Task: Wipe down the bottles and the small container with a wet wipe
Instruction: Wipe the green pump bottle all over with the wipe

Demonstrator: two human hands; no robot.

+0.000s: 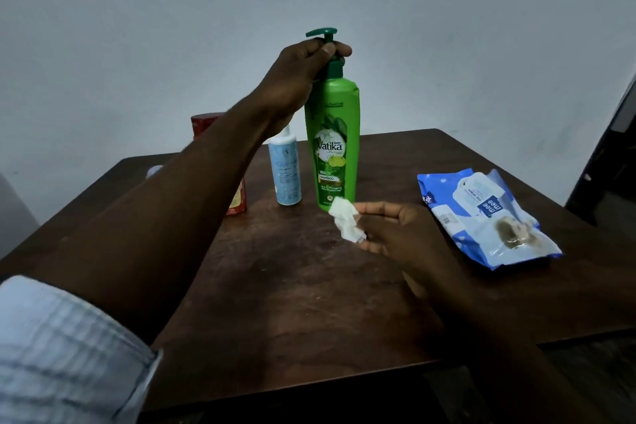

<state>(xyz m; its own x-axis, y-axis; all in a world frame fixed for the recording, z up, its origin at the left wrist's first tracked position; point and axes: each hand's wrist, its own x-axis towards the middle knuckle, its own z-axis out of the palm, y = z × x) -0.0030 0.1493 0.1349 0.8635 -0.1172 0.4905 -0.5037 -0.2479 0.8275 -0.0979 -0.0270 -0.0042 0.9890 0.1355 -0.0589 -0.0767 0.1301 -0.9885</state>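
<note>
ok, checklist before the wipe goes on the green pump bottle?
1. Left hand grips green bottle at the pump neck: ok.
2. Green bottle upright on table: ok.
3. Right hand holds wipe: ok.
4. Wipe touching the bottle's base: cannot tell.
5. Wipe wetness: cannot tell.
6. Blue bottle stands apart from the green bottle: ok.
</note>
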